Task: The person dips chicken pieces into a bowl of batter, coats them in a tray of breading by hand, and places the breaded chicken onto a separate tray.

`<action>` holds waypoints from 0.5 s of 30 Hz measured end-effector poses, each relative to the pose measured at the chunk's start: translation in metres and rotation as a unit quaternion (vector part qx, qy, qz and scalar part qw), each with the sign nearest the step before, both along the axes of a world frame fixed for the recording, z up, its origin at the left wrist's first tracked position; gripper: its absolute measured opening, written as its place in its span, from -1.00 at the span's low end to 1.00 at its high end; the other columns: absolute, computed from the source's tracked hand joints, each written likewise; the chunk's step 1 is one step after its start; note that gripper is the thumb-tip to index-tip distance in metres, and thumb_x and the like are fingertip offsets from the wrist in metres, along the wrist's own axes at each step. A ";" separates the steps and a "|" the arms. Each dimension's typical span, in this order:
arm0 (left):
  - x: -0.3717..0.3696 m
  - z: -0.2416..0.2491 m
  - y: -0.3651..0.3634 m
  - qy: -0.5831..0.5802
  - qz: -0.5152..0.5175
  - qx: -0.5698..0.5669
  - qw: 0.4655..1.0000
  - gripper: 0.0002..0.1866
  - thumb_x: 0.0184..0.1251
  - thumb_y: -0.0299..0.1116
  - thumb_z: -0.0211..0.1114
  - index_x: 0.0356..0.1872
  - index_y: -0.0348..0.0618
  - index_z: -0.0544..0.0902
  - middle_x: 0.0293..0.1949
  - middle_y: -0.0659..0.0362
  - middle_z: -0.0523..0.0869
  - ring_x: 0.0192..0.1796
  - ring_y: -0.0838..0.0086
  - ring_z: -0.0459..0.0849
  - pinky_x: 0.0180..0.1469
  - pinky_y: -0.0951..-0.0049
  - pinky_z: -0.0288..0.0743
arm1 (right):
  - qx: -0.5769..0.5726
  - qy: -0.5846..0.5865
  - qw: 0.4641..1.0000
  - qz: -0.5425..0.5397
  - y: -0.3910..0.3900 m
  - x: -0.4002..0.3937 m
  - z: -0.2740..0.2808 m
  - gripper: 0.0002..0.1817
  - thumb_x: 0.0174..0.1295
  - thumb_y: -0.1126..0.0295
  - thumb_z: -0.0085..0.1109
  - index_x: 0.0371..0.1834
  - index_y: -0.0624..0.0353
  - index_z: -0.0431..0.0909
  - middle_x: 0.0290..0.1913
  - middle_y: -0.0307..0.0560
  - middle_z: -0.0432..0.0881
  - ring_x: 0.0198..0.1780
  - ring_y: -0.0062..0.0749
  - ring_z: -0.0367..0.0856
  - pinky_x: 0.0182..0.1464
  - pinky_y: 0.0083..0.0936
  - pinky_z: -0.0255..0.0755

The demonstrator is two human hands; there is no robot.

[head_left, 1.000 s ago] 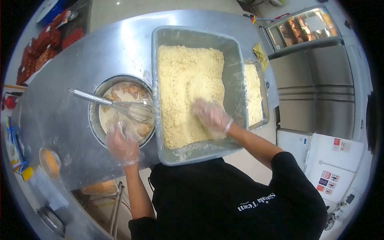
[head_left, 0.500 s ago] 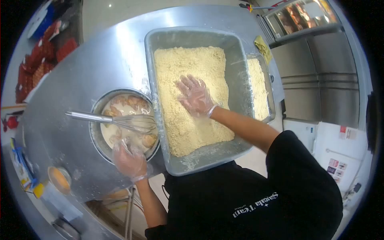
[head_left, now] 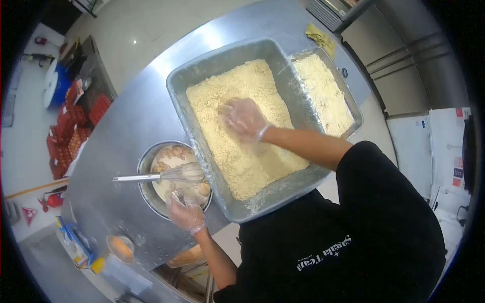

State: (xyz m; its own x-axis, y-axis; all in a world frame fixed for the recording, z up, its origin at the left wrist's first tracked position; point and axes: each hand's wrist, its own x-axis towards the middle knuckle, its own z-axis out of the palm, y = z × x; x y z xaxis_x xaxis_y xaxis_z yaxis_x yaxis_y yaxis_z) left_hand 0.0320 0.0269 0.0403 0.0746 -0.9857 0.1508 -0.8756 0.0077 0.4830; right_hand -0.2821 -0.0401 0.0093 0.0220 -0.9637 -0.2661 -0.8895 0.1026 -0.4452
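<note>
My right hand [head_left: 243, 119], in a clear plastic glove, is curled down into pale yellow crumbly flour [head_left: 262, 166] in a deep grey tub [head_left: 230, 214]. Motion blurs its fingers, and their tips are hidden in the flour. My left hand [head_left: 186, 214], gloved too, is at the near edge of a round metal bowl [head_left: 146, 194], fingers loosely apart over the batter. In the bowl, pale liquid batter [head_left: 164, 186] surrounds several pieces of raw meat [head_left: 178, 151]. A metal whisk [head_left: 146, 177] lies across it, handle pointing left.
Right of the tub is a shallow metal tray [head_left: 359, 121] of the same flour. A yellow cloth [head_left: 320, 38] lies beyond it on the steel table [head_left: 106, 166]. A small bowl with orange contents [head_left: 121, 248] stands at the lower left. Red crates [head_left: 68, 126] are stacked beyond the table.
The view has turned and shifted. My right hand was spread flat on the flour and now its fingers are curled into it. My left hand remains by the bowl.
</note>
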 end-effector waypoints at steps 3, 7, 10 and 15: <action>-0.001 -0.001 0.000 0.018 -0.010 0.006 1.000 -0.65 0.07 -0.49 0.24 -0.06 -0.34 0.64 -0.18 -0.13 0.69 -0.05 -0.13 0.63 0.01 0.04 0.48 | -0.104 0.149 0.983 -0.035 0.026 0.007 -0.035 -0.31 0.54 -0.13 -0.38 0.58 0.03 0.12 0.63 0.06 0.03 0.65 -0.10 -0.08 0.62 0.01 -0.14; 0.011 -0.018 0.000 0.002 -0.032 -0.029 0.999 -0.63 0.03 -0.46 0.23 -0.08 -0.36 0.63 -0.17 -0.17 0.68 -0.06 -0.16 0.63 0.02 0.04 0.48 | -0.083 0.133 0.987 -0.047 0.031 0.009 -0.028 -0.25 0.51 -0.16 -0.26 0.62 0.04 0.03 0.57 0.05 0.20 0.59 -0.11 0.14 0.56 0.09 0.06; 0.017 -0.026 -0.001 0.023 -0.043 -0.031 0.998 -0.62 0.00 -0.41 0.23 -0.10 -0.36 0.63 -0.17 -0.20 0.67 -0.07 -0.18 0.62 0.02 0.03 0.48 | 0.256 -0.048 0.950 -0.173 0.028 -0.009 0.085 -0.23 0.48 -0.19 -0.19 0.57 0.12 0.15 0.44 0.19 0.39 0.48 0.01 0.33 0.49 -0.01 0.21; 0.022 -0.028 -0.005 0.069 -0.069 -0.011 0.995 -0.62 -0.02 -0.41 0.22 -0.11 -0.35 0.63 -0.19 -0.21 0.67 -0.08 -0.18 0.62 0.00 0.02 0.49 | 0.179 -0.054 0.974 -0.124 0.047 -0.052 0.034 -0.24 0.29 -0.09 0.23 0.38 0.28 0.40 0.13 0.25 0.64 0.19 -0.05 0.61 0.29 -0.20 0.46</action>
State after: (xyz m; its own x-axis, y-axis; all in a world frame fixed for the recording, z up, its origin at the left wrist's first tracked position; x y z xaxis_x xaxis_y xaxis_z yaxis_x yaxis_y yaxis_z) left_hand 0.0545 0.0219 0.0122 -0.0398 -0.9845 0.1709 -0.7911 0.1355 0.5965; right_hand -0.3337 0.0074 0.0437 -0.1538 -0.7885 -0.5955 -0.7673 0.4750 -0.4308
